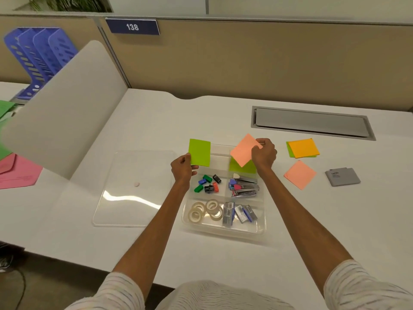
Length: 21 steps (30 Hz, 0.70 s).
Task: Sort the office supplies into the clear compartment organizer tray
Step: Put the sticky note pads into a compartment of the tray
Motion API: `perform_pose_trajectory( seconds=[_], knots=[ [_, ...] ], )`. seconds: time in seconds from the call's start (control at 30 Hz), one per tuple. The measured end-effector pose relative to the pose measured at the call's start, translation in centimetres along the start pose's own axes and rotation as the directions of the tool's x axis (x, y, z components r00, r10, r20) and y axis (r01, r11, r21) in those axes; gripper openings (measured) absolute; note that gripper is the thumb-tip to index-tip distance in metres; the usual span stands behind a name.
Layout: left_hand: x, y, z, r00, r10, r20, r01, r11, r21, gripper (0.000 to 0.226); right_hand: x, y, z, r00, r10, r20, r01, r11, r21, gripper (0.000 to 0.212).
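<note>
A person's left hand pinched the lower left corner of a lime-green note pad, its long axis running up and down the frame, over the upper left of the clear organizer tray at center frame. The right hand pinched a salmon note by its right corner. The note was turned diamond-wise, one corner pointing down at a green note lying in the tray's upper right compartment.

The tray sat on a white table walled by a tan partition bearing a "138" sign. A blue file rack stood at upper left.

The middle compartments held small colored clips on the left and metal tools on the right. Tape rolls and staple boxes filled the bottom row. A clear lid lay just left of the tray. To the right lay an orange note atop a green one, another salmon note and a flat grey case.
</note>
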State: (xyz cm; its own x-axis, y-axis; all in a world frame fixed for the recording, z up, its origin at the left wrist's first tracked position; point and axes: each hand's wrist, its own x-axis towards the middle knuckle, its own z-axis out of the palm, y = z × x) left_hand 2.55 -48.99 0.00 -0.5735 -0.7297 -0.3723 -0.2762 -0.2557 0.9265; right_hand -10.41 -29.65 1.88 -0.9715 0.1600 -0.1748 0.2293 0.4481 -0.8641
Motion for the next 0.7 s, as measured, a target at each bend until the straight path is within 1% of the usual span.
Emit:
perform_pose_trajectory(
  seconds=[0.07,0.17,0.33,0.43,0.47,0.53,0.6,0.67,0.7],
  knots=[
    [-0.1,-0.1,0.6,1.0,-0.001,0.015,0.001,1.0,-0.003,0.016,0.1,0.5,-0.3,0.998,0.062,-0.024,-0.062,0.998,-0.002,0.031],
    [-0.3,-0.4,1.6,0.999,-0.008,0.042,0.008,1.0,0.005,0.017,-0.6,1.4,-0.4,0.992,0.123,0.0,-0.123,0.992,0.02,0.031],
    [-0.2,-0.4,3.0,0.995,0.008,0.095,-0.012,0.999,0.05,0.028,-2.7,2.6,0.0,0.992,0.111,0.053,-0.113,0.993,0.034,0.026],
    [-0.3,-0.5,3.6,0.991,0.009,0.134,-0.018,0.997,0.071,0.029,-2.6,2.9,-0.5,0.983,0.118,0.142,-0.121,0.992,0.017,0.027],
    [-0.4,-0.5,3.8,0.99,0.008,0.144,-0.019,0.997,0.075,0.029,-2.4,3.0,-0.9,0.979,0.102,0.174,-0.098,0.995,-0.034,0.028],
    [-0.8,-0.5,4.3,0.986,0.001,0.164,-0.013,0.997,0.074,0.028,-2.0,3.1,-1.6,0.983,0.03,0.183,0.0,0.987,-0.163,0.026],
    [-1.2,-0.6,4.8,0.981,-0.002,0.194,-0.013,0.997,0.078,0.028,-1.6,3.2,-2.5,0.986,-0.032,0.162,0.07,0.969,-0.235,0.031],
    [-1.6,-0.4,5.3,0.974,-0.004,0.229,-0.02,0.994,0.103,0.028,-1.4,3.1,-3.4,0.983,-0.047,0.177,0.099,0.951,-0.294,0.039],
    [-1.7,-0.4,5.6,0.97,-0.005,0.245,-0.024,0.993,0.118,0.029,-1.3,3.2,-3.7,0.98,-0.053,0.194,0.113,0.943,-0.313,0.04]
  ],
)
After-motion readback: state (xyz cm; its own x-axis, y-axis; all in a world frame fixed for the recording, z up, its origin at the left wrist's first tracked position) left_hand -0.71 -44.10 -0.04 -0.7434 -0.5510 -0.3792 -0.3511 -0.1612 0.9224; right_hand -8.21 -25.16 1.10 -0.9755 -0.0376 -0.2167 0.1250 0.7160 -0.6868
